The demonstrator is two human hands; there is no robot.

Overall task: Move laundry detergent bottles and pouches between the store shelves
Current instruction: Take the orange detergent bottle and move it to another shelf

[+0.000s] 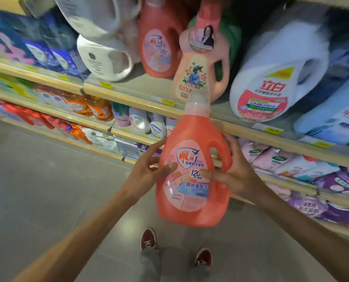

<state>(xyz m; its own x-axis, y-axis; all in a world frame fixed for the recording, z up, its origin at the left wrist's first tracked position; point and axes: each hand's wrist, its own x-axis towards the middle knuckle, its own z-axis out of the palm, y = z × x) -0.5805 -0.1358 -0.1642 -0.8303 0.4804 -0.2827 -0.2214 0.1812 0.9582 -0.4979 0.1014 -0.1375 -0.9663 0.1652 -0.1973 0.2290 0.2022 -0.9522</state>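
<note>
Store shelves [190, 110] behind, coral bottle [194, 176] between left hand [147, 171], right hand [234, 171]

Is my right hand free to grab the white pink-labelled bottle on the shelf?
Probably not yet: the right hand grips the red bottle along with the left hand. The white bottle stands unobstructed at the shelf front.

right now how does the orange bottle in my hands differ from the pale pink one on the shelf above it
The held orange bottle is deep coral with a whitish cap; the pale pink bottle has a pink cap. The left hand and right hand grip the orange bottle midair; the pink bottle stands on the shelf. Both have a side handle.
</note>
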